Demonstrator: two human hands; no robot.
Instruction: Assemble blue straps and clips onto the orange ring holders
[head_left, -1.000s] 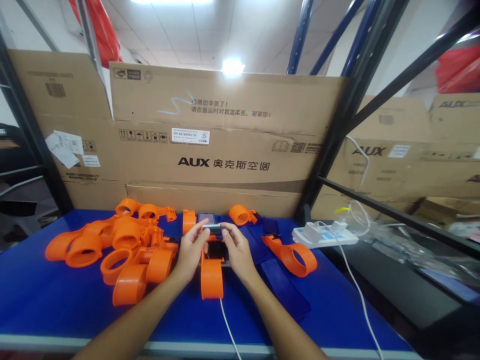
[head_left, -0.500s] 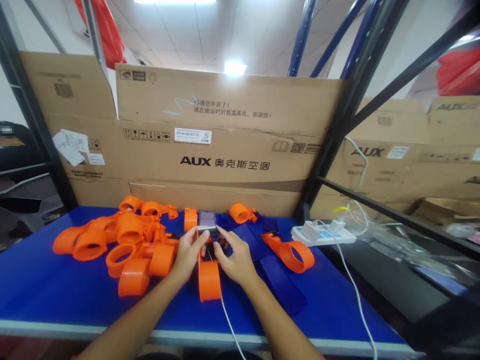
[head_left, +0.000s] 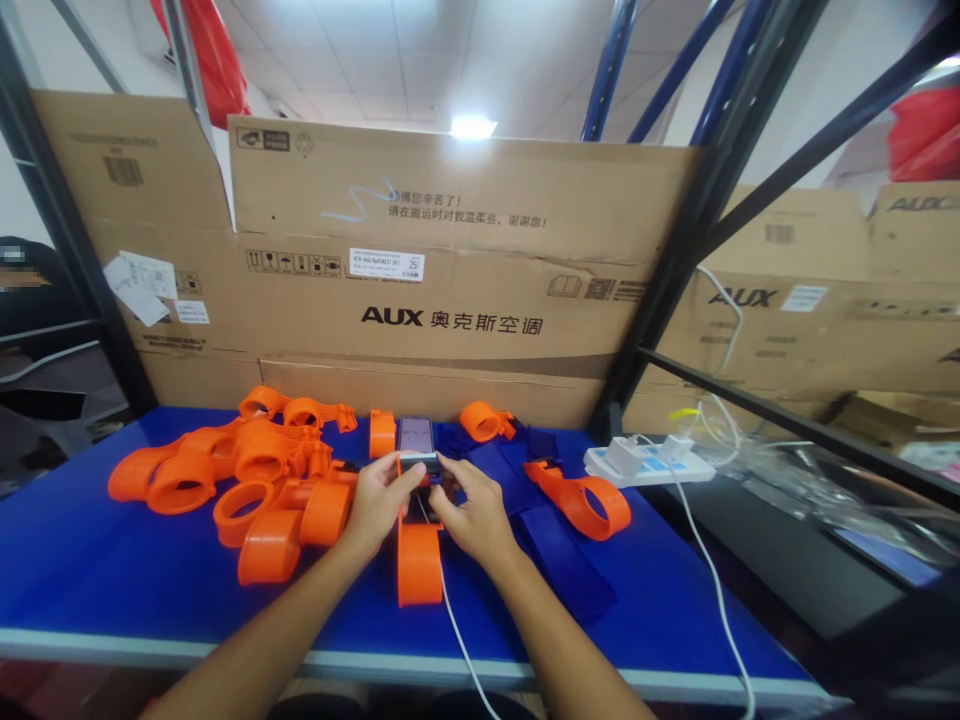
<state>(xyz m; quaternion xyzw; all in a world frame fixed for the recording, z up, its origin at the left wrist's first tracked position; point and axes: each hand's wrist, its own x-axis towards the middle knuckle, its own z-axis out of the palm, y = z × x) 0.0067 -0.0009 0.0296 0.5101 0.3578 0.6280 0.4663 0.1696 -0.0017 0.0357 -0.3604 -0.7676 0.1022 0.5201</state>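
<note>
In the middle of the blue table, my left hand closes its thumb and fingers on the left side of a small dark device with a pale edge. My right hand is bent round the device's right side, fingertips against it. Between my wrists, nearer me, sits an orange ring-shaped holder, apparently joined to the part under the device. A white cable runs from there toward the front edge. Just beyond my hands is a phone with a lit screen. My fingers hide much of the device.
Several orange ring holders are heaped on the left. Another orange holder and dark blue fabric pieces lie right. A white power strip with plugs stands near a black frame post. A cardboard sheet walls the back.
My right fingers have curled in closer to the device, and the index finger is more bent. The view has tilted slightly. The orange holders have stayed in place.
</note>
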